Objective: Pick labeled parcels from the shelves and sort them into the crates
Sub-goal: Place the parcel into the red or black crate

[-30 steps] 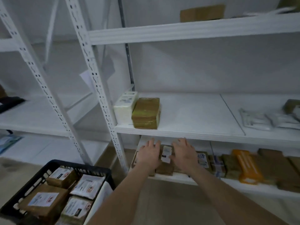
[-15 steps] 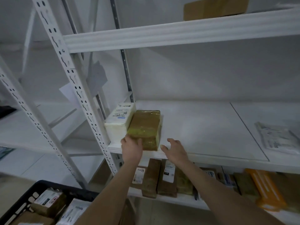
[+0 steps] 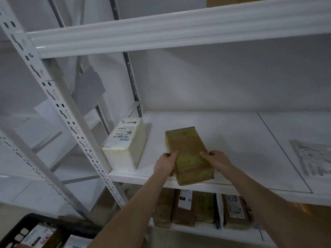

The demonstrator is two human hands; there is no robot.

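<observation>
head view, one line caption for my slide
Left hand and right hand grip a brown parcel at the shelf edge.

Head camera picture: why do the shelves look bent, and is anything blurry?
In the head view the wide-angle lens bows the upper shelf beam and slants the upright; light is dim and flat; the brown parcel is sharp; the plastic mailer at the right edge is smeared.

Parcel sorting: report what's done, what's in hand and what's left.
Done: several labeled parcels lie in the black crate. In hand: the left hand and right hand grip the brown parcel at the middle shelf's front edge, not yet in the crate. Left: the white labeled parcel beside it, a flat pouch further right, and the row of parcels on the lower shelf.
</observation>
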